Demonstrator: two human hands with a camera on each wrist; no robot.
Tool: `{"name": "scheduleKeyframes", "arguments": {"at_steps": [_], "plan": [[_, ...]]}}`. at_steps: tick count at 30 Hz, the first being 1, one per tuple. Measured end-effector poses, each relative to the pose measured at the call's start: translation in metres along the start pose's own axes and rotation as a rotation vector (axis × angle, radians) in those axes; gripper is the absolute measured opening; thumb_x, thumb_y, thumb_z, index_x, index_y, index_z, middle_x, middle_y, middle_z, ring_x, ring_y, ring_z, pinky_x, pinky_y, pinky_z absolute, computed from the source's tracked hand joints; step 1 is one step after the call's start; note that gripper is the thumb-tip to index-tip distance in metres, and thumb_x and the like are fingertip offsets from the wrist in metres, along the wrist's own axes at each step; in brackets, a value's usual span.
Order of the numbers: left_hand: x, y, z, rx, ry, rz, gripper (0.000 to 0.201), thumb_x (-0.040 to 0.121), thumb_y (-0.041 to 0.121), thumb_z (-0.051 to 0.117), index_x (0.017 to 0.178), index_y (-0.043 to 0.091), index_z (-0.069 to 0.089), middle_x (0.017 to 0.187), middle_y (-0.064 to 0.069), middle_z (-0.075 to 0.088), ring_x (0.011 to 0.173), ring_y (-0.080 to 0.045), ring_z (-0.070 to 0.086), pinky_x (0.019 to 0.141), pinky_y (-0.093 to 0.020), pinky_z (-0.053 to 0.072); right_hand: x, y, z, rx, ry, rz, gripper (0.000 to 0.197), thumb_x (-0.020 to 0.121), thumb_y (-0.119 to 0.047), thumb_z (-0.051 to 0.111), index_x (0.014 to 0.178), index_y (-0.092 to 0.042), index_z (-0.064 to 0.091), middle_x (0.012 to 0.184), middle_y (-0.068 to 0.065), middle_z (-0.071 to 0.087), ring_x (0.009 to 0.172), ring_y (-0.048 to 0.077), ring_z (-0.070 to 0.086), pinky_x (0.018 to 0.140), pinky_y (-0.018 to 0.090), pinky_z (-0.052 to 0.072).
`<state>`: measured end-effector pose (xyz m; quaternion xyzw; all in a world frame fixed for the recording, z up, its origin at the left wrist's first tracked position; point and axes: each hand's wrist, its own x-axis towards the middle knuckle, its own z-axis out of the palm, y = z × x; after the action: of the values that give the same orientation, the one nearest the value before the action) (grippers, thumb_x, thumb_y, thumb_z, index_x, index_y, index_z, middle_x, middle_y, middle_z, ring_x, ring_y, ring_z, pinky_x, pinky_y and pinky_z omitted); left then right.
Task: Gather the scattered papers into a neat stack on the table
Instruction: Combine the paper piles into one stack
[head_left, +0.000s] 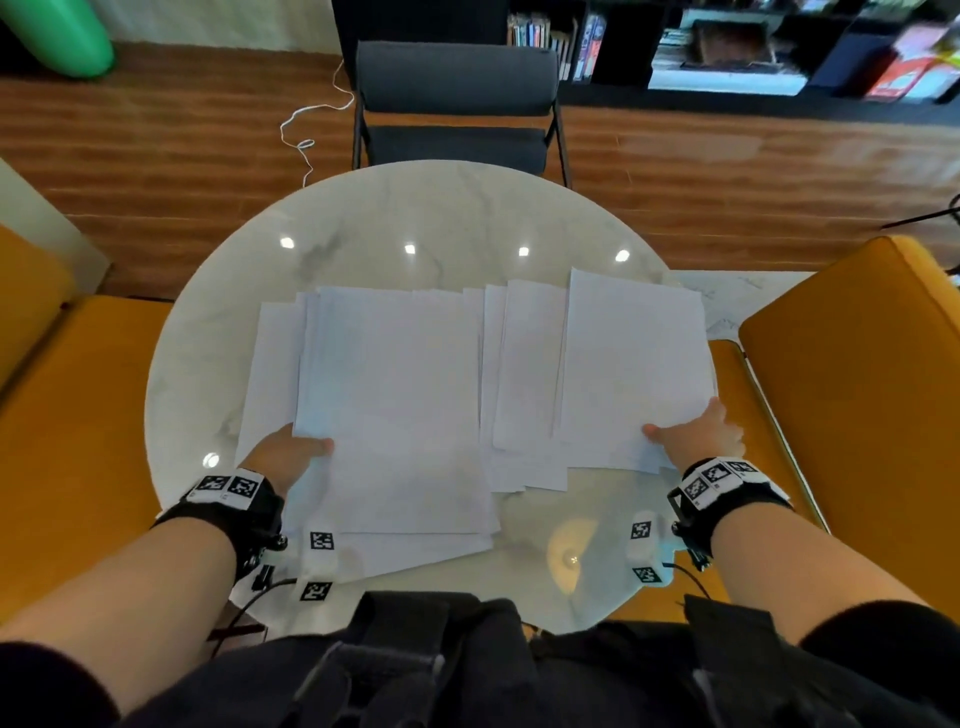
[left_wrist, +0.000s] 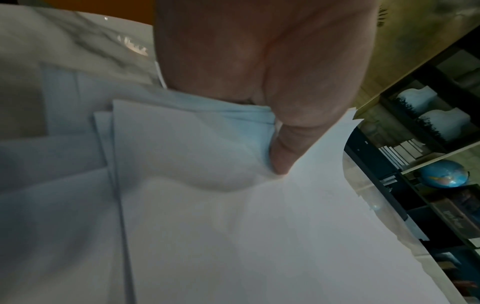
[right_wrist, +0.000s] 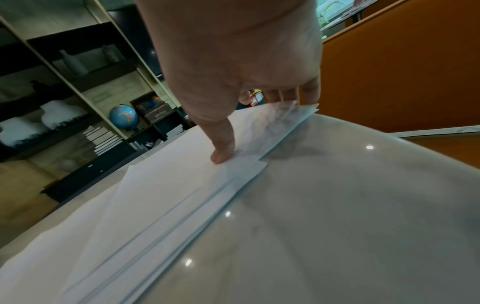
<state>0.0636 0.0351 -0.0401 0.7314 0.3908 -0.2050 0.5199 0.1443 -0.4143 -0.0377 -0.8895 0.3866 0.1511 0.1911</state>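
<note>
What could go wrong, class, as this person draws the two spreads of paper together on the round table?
1. The left hand pinches several sheets that already bulge; pushing inward may crease them.
2. The right hand grips the right-hand spread at the table's edge; a loose sheet could slide off.
3. The offset middle sheets may catch edges and stack crooked.

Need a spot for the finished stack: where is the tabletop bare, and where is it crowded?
Bare: the far arc of the table between the papers and the dark chair; also the near edge between the wrists, right of centre. Crowded: the middle band, covered by overlapping sheets, with the left hand and right hand gripping its outer edges.
</note>
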Motion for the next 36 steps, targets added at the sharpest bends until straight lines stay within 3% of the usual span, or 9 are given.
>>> {"name": "scheduleKeyframes", "arguments": {"at_steps": [5,9,16,23,25,28,31,33,36], "plan": [[0.002,-0.005,0.001,-0.014,0.056,-0.012,0.048,0.08,0.021,0.068,0.125,0.009,0.055,0.119,-0.019,0.063,0.107,-0.039,0.059,0.101,-0.053,0.044,-0.008,-0.001,0.002,-0.05,0.079,-0.11,0.104,0.071,-0.045,0.078,0.151,-0.021,0.014,0.147,0.019,0.036,0.134,0.039,0.035,0.107,0.054,0.031],[-0.003,-0.003,0.002,-0.004,0.052,-0.011,0.044,0.081,0.021,0.067,0.122,0.008,0.056,0.116,-0.02,0.063,0.107,-0.039,0.059,0.1,-0.052,0.045,-0.009,-0.002,0.003,0.154,0.075,-0.037,0.11,0.067,-0.03,0.084,0.15,-0.024,0.012,0.142,0.021,0.036,0.128,0.041,0.041,0.102,0.054,0.038],[-0.01,0.0,0.002,0.024,0.022,0.0,0.037,0.085,0.02,0.065,0.118,0.006,0.056,0.11,-0.019,0.061,0.11,-0.04,0.057,0.102,-0.051,0.043,-0.011,0.008,0.0,0.302,0.004,-0.069,0.065,0.082,-0.006,0.067,0.14,-0.007,0.036,0.133,0.022,0.053,0.119,0.039,0.053,0.088,0.039,0.046],[-0.002,-0.004,-0.004,-0.011,-0.025,0.005,0.038,0.085,0.02,0.067,0.119,0.007,0.058,0.112,-0.018,0.063,0.102,-0.035,0.059,0.1,-0.048,0.045,-0.035,0.0,0.004,0.507,0.037,-0.108,0.045,0.091,-0.01,0.055,0.135,-0.007,0.047,0.124,0.014,0.06,0.114,0.035,0.055,0.087,0.037,0.044],[-0.003,-0.004,-0.005,-0.018,-0.032,0.006,0.04,0.084,0.021,0.068,0.12,0.009,0.057,0.118,-0.017,0.063,0.107,-0.036,0.059,0.102,-0.048,0.044,-0.037,-0.006,0.005,0.616,-0.026,-0.125,0.034,0.092,-0.013,0.054,0.126,-0.006,0.055,0.117,0.012,0.063,0.101,0.032,0.057,0.081,0.036,0.045],[-0.004,-0.001,-0.008,-0.023,-0.044,0.005,0.044,0.086,0.019,0.066,0.126,0.004,0.054,0.122,-0.016,0.06,0.116,-0.037,0.056,0.104,-0.045,0.042,-0.047,-0.012,0.011,0.88,-0.206,-0.167,0.015,0.093,-0.006,0.052,0.105,-0.011,0.06,0.096,0.011,0.065,0.1,0.034,0.061,0.071,0.03,0.049],[-0.004,0.0,-0.008,-0.058,-0.062,-0.018,0.045,0.088,0.016,0.064,0.128,0.0,0.052,0.129,-0.019,0.058,0.12,-0.037,0.054,0.104,-0.043,0.041,-0.071,-0.022,0.019,0.89,-0.348,-0.249,0.017,0.096,-0.009,0.05,0.11,-0.006,0.06,0.081,0.001,0.061,0.071,0.017,0.061,0.06,0.02,0.047],[-0.002,0.001,-0.009,-0.128,-0.074,-0.041,0.056,0.086,0.028,0.067,0.132,0.001,0.049,0.135,-0.02,0.055,0.121,-0.037,0.054,0.105,-0.045,0.041,-0.089,-0.03,0.028,0.908,-0.458,-0.273,0.019,0.095,-0.005,0.05,0.111,-0.004,0.06,0.087,0.006,0.066,0.067,0.014,0.062,0.061,0.023,0.049],[-0.001,0.001,-0.011,-0.11,-0.068,-0.097,0.094,0.075,0.07,0.056,0.144,0.009,0.037,0.147,-0.016,0.044,0.131,-0.036,0.045,0.111,-0.045,0.033,-0.109,-0.037,0.049,0.826,-0.574,-0.309,0.015,0.091,-0.002,0.055,0.102,-0.009,0.064,0.104,0.015,0.068,0.082,0.024,0.063,0.071,0.033,0.051]]}}
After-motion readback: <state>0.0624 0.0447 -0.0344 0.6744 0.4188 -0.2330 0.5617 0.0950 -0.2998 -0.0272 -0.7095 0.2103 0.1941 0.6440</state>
